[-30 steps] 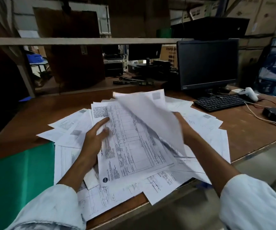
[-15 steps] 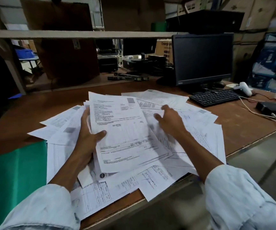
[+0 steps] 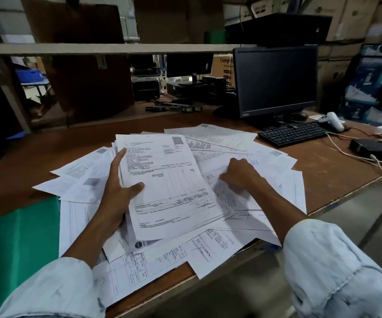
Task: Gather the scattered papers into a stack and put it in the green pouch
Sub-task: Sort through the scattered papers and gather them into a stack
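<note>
Head view, item by item, progress on the paper job.

Stack in hand: my left hand [image 3: 116, 198] grips a small sheaf [image 3: 164, 187] at its left edge, thumb pressed on the top sheet, fingers behind and along the side. It is held tilted up off the pile. Count of sheets in it: cannot tell, but it looks thin.

Loose papers [image 3: 265, 166]: most of them, by my reckoning. They fan out over the bench [image 3: 336, 180] on both sides of the sheaf, overlapping at all angles, several hanging past the near edge.

Right hand [image 3: 238, 173]: knuckles up, fingers curled down onto a sheet to the right of the sheaf, seemingly pinching or dragging its edge (the fingertips are hidden under the hand, so the exact hold is unclear).

Green pouch [image 3: 17, 249]: lies flat at the near left of the bench, its right edge tucked under the nearest loose sheets. Nothing visibly in it; its opening is not discernible.

Status: gathering begun, early stage. Outstanding: collect the remaining sheets left, right and front, square the stack, free the pouch, insert.

Not part of the lot: keyboard [image 3: 293, 134], monitor [image 3: 275, 81].
</note>
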A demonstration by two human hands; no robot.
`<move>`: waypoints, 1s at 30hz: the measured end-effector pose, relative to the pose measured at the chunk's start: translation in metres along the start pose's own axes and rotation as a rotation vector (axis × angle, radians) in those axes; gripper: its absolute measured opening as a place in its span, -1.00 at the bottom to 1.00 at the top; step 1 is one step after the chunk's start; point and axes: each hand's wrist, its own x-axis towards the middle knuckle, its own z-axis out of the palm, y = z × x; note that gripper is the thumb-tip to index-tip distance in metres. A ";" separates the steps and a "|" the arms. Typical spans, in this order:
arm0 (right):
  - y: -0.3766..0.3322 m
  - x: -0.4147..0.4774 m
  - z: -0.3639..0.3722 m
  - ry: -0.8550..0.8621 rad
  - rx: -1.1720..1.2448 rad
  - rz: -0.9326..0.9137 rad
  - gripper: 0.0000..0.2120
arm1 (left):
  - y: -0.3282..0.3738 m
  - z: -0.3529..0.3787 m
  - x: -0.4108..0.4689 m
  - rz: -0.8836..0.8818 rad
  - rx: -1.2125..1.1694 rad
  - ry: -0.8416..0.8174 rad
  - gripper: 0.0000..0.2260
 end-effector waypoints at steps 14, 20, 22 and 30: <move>-0.010 0.010 0.021 0.113 0.031 0.062 -0.41 | 0.001 0.002 0.000 0.013 0.020 -0.009 -0.25; -0.007 0.001 0.010 0.199 0.372 -0.037 -0.53 | 0.003 0.001 -0.002 0.010 -0.012 -0.007 -0.25; -0.003 0.003 -0.003 0.149 0.523 -0.004 -0.53 | 0.003 0.001 -0.002 0.010 -0.009 -0.010 -0.25; -0.009 0.008 0.000 -0.029 0.043 -0.027 -0.31 | 0.006 -0.002 -0.001 0.006 -0.015 0.057 -0.25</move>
